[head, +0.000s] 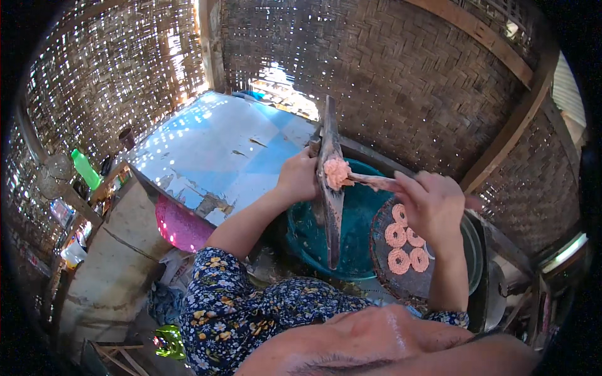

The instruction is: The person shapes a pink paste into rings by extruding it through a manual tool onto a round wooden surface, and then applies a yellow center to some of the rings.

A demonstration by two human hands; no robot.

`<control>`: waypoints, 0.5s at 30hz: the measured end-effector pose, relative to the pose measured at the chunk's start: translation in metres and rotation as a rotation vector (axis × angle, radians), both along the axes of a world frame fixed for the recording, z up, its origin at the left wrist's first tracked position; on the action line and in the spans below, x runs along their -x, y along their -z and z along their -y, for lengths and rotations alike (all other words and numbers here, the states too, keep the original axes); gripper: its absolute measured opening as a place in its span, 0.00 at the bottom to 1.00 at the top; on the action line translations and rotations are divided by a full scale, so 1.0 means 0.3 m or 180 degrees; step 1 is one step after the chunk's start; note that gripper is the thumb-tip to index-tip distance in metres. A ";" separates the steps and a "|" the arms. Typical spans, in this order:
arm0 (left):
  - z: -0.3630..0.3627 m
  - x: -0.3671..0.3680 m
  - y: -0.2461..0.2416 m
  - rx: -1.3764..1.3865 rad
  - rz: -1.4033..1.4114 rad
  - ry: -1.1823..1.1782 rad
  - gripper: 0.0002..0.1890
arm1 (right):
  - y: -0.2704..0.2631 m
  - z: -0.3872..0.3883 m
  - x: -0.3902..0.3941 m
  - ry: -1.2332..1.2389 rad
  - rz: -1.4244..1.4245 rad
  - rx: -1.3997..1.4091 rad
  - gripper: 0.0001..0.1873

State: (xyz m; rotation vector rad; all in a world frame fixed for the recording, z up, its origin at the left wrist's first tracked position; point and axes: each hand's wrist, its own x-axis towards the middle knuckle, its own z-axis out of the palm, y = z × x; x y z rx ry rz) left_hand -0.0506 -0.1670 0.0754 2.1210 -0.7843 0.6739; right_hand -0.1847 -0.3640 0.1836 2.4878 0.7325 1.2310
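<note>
My left hand (298,175) grips the side of a long, dark wooden tool (334,225), wide in the middle and tapering at both ends. A lump of pink dough (336,172) sits at its middle. My right hand (430,207), slightly blurred, holds a dough-smeared stick-like utensil (374,181) whose tip touches the lump. Both hands are above a teal plastic basin (358,263). Below my right hand is a round, dark tray (386,284) bearing several pink dough rings (399,261) with ridged surfaces; my right forearm hides part of it.
A table with a worn blue-and-white cover (221,136) stands to the left, above a pink container (181,223). Woven bamboo walls (400,89) enclose the corner. A green bottle (86,169) is on the far-left ledge. A pale, curved panel (113,272) stands at lower left.
</note>
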 end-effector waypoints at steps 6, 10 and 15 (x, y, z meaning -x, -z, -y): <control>0.041 -0.026 0.019 -0.0390 -0.0120 0.0042 0.18 | 0.079 -0.088 -0.055 -0.0041 -0.0093 0.0794 0.12; -0.036 -0.160 0.092 0.0009 -0.0590 0.0216 0.16 | 0.009 -0.007 0.024 0.0082 0.0014 -0.0027 0.15; -0.008 -0.229 0.085 0.1396 0.0243 0.1765 0.07 | 0.137 0.063 -0.010 -0.0148 -0.0141 -0.2521 0.15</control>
